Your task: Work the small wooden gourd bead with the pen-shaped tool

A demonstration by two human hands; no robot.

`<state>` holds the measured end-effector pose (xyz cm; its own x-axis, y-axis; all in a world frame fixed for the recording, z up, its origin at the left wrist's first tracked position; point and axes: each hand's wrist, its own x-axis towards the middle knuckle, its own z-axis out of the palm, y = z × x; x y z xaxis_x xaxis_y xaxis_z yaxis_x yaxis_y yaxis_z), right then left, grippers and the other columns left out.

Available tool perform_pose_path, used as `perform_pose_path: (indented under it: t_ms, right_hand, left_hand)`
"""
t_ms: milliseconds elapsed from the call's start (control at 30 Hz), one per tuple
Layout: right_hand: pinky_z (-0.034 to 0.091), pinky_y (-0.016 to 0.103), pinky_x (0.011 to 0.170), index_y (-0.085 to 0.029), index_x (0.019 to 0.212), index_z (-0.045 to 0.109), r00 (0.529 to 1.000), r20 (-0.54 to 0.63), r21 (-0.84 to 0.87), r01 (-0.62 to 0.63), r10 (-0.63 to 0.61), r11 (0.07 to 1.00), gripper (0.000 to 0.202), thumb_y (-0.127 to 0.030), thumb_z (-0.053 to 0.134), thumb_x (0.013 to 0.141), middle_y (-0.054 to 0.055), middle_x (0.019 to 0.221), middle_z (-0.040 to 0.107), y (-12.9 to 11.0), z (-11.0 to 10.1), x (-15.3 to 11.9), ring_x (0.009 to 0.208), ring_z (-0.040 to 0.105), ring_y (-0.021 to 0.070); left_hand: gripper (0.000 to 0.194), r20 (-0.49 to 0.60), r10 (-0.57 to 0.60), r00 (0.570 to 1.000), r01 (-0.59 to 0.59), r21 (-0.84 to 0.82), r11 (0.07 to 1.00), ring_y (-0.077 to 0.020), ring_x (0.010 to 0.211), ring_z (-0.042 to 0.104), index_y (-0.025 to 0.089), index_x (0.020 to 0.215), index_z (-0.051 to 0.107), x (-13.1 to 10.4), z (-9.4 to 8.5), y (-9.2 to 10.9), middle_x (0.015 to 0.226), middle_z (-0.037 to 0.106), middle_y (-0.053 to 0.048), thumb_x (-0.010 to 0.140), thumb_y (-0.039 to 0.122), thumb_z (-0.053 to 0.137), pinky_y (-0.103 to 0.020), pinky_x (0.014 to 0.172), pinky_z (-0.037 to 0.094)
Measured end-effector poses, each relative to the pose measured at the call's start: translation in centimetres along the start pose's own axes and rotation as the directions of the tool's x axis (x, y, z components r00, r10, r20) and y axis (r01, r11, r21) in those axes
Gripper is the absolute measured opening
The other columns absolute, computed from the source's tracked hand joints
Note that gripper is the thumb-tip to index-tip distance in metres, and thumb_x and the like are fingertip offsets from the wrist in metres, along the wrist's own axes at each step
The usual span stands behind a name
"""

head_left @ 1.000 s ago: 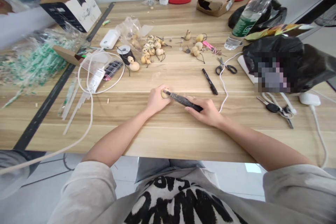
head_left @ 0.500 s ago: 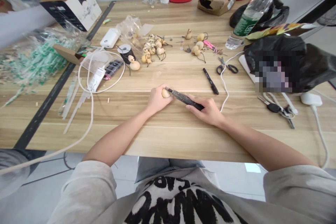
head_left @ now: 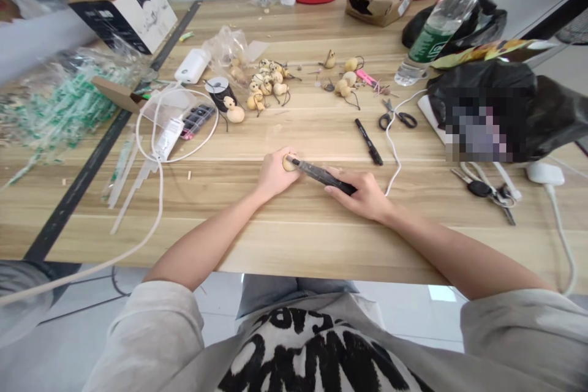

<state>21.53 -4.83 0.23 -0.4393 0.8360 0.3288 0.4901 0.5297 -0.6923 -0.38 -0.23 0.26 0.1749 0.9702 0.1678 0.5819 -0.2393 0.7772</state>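
My left hand is wrapped round a small pale-yellow gourd just above the table. My right hand grips a long dark tool, which looks like a hot glue gun or cutter; its kind is not clear. The tool points left, and its narrow tip lies over the gourd. Further back is a cluster of small gourd figures with dark cords. More gourds sit to the right of these. A black marker lies beyond my right hand.
Black scissors and a white cable lie to the right, near a plastic bottle, black bags and keys. On the left are a thread spool, a looped white cable, glue sticks and an open box.
The tool's tip has shifted slightly left and down over the gourd. Both hands keep their hold and have barely moved.
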Motion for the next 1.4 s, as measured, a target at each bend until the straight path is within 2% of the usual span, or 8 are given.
perform_pose_path:
  t_ms: [167,433,633,833,1000,1133,1300,1400]
  right_hand:
    - [0.055,0.032,0.088,-0.02,0.123,0.064,1.0,-0.015,-0.005,-0.014,0.014,1.0,0.038,-0.027,0.058,0.086,0.003,0.118,0.069,0.13,0.02,0.02,0.104,0.067,0.0252]
    - [0.055,0.031,0.088,-0.017,0.123,0.063,1.0,-0.023,-0.021,-0.008,0.008,1.0,0.039,-0.027,0.058,0.086,0.005,0.115,0.07,0.2,0.06,0.0,0.105,0.067,0.0254]
    - [0.052,0.033,0.095,-0.018,0.121,0.065,1.0,0.001,0.007,-0.005,0.005,1.0,0.038,-0.027,0.058,0.085,0.005,0.122,0.066,0.11,0.11,0.01,0.111,0.064,0.0252]
    - [0.056,0.032,0.086,-0.017,0.121,0.065,0.999,-0.025,-0.007,-0.034,0.033,0.999,0.038,-0.027,0.058,0.085,0.006,0.115,0.069,-0.06,0.13,0.04,0.098,0.07,0.0245]
    - [0.053,0.034,0.094,-0.018,0.12,0.065,1.0,-0.011,0.004,0.003,-0.003,1.0,0.037,-0.027,0.058,0.085,0.006,0.123,0.065,-0.08,0.19,0.05,0.111,0.064,0.0257]
    - [0.054,0.033,0.091,-0.018,0.123,0.064,0.999,-0.031,0.0,-0.022,0.022,1.0,0.038,-0.027,0.058,0.086,0.006,0.121,0.066,-0.07,0.19,0.05,0.107,0.066,0.0251]
    - [0.053,0.032,0.093,-0.018,0.12,0.065,1.0,0.0,0.004,0.023,-0.023,1.0,0.037,-0.027,0.059,0.085,0.006,0.12,0.067,-0.01,0.11,0.01,0.109,0.065,0.0252]
    - [0.054,0.033,0.09,-0.019,0.122,0.064,1.0,-0.019,-0.013,-0.002,0.001,1.0,0.037,-0.027,0.058,0.086,0.005,0.117,0.069,0.11,0.03,0.0,0.107,0.066,0.0256]
  left_hand:
    - [0.017,-0.013,-0.027,1.0,0.027,0.015,1.0,-0.0113,0.063,0.053,0.016,0.074,0.06,0.0,-0.02,0.06,0.066,0.061,0.002,0.064,0.03,0.064,-0.022,0.062,0.039]
    - [0.018,-0.01,-0.025,1.0,0.025,0.019,1.0,-0.0111,0.062,0.052,0.016,0.073,0.06,0.0,0.03,0.01,0.064,0.059,0.002,0.064,0.032,0.063,-0.022,0.061,0.038]
    - [0.016,0.005,-0.011,1.0,0.011,0.0,1.0,-0.0108,0.064,0.053,0.016,0.073,0.06,0.01,-0.04,0.07,0.068,0.062,0.001,0.064,0.028,0.063,-0.022,0.062,0.039]
    - [0.016,-0.009,-0.028,1.0,0.028,0.01,1.0,-0.0107,0.061,0.051,0.016,0.072,0.06,-0.07,-0.14,0.16,0.064,0.06,0.002,0.064,0.03,0.064,-0.022,0.06,0.038]
    - [0.015,0.01,-0.017,1.0,0.017,-0.005,1.0,-0.0106,0.063,0.052,0.016,0.072,0.059,-0.12,-0.2,0.2,0.068,0.061,0.002,0.063,0.027,0.063,-0.021,0.061,0.039]
    - [0.017,-0.012,-0.031,0.999,0.031,0.012,0.999,-0.0108,0.062,0.052,0.016,0.072,0.06,-0.15,-0.23,0.21,0.065,0.06,0.002,0.064,0.03,0.065,-0.022,0.06,0.038]
    - [0.012,0.016,-0.007,1.0,0.007,-0.02,1.0,-0.0102,0.063,0.053,0.016,0.072,0.06,-0.15,-0.19,0.27,0.069,0.063,0.002,0.062,0.023,0.063,-0.021,0.061,0.039]
    - [0.015,-0.004,-0.031,1.0,0.031,0.014,0.999,-0.0105,0.062,0.052,0.016,0.072,0.06,-0.13,-0.1,0.33,0.065,0.061,0.002,0.064,0.028,0.064,-0.021,0.06,0.038]
